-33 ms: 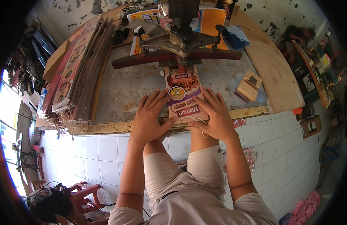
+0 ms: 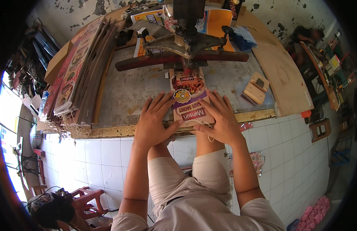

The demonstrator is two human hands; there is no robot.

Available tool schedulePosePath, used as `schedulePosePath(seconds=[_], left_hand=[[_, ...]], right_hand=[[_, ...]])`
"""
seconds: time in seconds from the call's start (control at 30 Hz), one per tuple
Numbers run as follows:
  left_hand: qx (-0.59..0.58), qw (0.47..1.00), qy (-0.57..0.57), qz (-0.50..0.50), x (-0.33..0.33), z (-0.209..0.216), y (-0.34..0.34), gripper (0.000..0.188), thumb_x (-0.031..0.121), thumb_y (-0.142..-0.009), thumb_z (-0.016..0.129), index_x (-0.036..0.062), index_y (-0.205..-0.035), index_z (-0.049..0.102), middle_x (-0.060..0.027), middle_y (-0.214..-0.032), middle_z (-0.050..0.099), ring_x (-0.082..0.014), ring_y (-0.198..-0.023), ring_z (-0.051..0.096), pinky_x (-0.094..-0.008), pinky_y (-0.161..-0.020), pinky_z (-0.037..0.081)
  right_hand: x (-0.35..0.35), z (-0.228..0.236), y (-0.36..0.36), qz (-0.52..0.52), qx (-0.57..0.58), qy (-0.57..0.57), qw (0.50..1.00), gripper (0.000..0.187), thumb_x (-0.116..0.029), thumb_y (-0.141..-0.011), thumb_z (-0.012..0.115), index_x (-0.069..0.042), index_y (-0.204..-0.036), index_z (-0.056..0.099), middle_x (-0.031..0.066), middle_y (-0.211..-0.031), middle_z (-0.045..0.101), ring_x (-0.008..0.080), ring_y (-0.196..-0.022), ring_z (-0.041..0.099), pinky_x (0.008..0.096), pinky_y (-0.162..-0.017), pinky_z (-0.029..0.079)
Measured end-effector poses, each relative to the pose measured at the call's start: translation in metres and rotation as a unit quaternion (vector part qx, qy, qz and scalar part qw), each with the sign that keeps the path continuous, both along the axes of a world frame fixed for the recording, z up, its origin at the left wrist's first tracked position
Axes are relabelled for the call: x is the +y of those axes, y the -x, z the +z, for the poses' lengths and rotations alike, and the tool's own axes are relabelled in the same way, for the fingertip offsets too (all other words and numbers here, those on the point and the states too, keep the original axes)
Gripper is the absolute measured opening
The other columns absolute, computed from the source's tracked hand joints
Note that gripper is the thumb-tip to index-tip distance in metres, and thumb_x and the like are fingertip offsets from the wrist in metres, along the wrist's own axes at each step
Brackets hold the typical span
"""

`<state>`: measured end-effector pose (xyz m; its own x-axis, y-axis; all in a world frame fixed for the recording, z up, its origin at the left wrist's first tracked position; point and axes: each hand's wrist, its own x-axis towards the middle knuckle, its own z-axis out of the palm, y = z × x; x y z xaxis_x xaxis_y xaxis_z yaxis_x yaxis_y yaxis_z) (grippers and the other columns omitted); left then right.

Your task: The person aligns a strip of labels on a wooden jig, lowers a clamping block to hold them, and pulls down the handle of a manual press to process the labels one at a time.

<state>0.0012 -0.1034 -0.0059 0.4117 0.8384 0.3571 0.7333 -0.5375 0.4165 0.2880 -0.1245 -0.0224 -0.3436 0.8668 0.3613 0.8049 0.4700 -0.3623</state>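
Observation:
A flat printed carton sheet or bag (image 2: pixel 189 98) with food pictures, a purple band and a pale cord loop at its near end lies on the worn grey metal plate. Its far end reaches below the press head (image 2: pixel 184 57). My left hand (image 2: pixel 155 119) rests along its left edge, fingers stretched out and apart, thumb by the near corner. On the right edge lies my right hand (image 2: pixel 222 119), fingers spread, beside the cord (image 2: pixel 203 124). Both hands touch the printed piece without closing on it; their undersides are hidden.
Tall stacks of similar printed pieces with cords (image 2: pixel 76 73) stand at the left. Right of the plate sits a small wooden block (image 2: pixel 256 87), near a bare board (image 2: pixel 280 65). Yellow-orange packaging (image 2: pixel 219 29) lies behind the press. One person is at lower left, another at far right.

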Motion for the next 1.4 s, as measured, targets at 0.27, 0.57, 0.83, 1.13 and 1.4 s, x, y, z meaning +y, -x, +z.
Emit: schedulePosePath(seconds=[0.27, 0.57, 0.83, 1.13, 1.4], left_hand=[[0.004, 1.0, -0.009, -0.004, 0.001, -0.002, 0.001, 0.071, 0.04, -0.093, 0.083, 0.0082, -0.154, 0.066, -0.0122, -0.17, 0.057, -0.0371, -0.162, 0.046, -0.06, -0.134, 0.032], [0.002, 1.0, -0.012, -0.007, 0.002, -0.002, 0.003, 0.072, 0.044, -0.094, 0.082, 0.009, -0.155, 0.066, -0.0118, -0.17, 0.057, -0.0364, -0.162, 0.047, -0.0597, -0.135, 0.031], [-0.007, 1.0, -0.015, -0.005, -0.001, 0.0, 0.003, 0.073, 0.045, -0.095, 0.082, 0.0083, -0.155, 0.066, -0.0119, -0.169, 0.059, -0.0366, -0.163, 0.045, -0.0601, -0.135, 0.031], [-0.024, 1.0, -0.012, -0.007, 0.0, -0.003, 0.003, 0.077, 0.046, -0.092, 0.085, 0.0083, -0.156, 0.065, -0.0116, -0.168, 0.059, -0.0366, -0.162, 0.047, -0.0602, -0.135, 0.031], [-0.013, 1.0, -0.008, -0.003, 0.0, -0.004, 0.004, 0.078, 0.047, -0.092, 0.086, 0.0075, -0.156, 0.065, -0.0128, -0.168, 0.059, -0.036, -0.162, 0.047, -0.0588, -0.135, 0.032]], right_hand=[[0.001, -0.005, 0.0, 0.004, 0.003, -0.019, 1.0, 0.095, -0.066, -0.088, 0.087, -0.01, -0.16, 0.062, 0.0251, -0.175, 0.044, 0.0469, -0.163, 0.039, 0.0664, -0.134, 0.028], [-0.003, 0.005, -0.041, -0.066, 0.093, -0.164, 0.98, 0.058, -0.037, -0.1, 0.085, -0.007, -0.147, 0.07, 0.0153, -0.164, 0.055, 0.0406, -0.154, 0.05, 0.0598, -0.129, 0.037], [-0.017, 0.019, -0.123, -0.242, 0.014, -0.131, 0.961, 0.039, -0.02, -0.105, 0.078, -0.011, -0.142, 0.072, 0.0109, -0.153, 0.062, 0.0376, -0.142, 0.056, 0.053, -0.12, 0.047], [-0.012, 0.021, -0.127, -0.2, 0.114, -0.107, 0.967, 0.033, -0.009, -0.103, 0.078, -0.008, -0.136, 0.073, 0.0125, -0.143, 0.069, 0.0361, -0.136, 0.063, 0.0475, -0.116, 0.051], [-0.029, 0.009, -0.048, -0.03, 0.188, -0.053, 0.98, 0.035, -0.003, -0.098, 0.081, -0.005, -0.133, 0.075, 0.0119, -0.145, 0.069, 0.0349, -0.137, 0.064, 0.0465, -0.112, 0.058]])
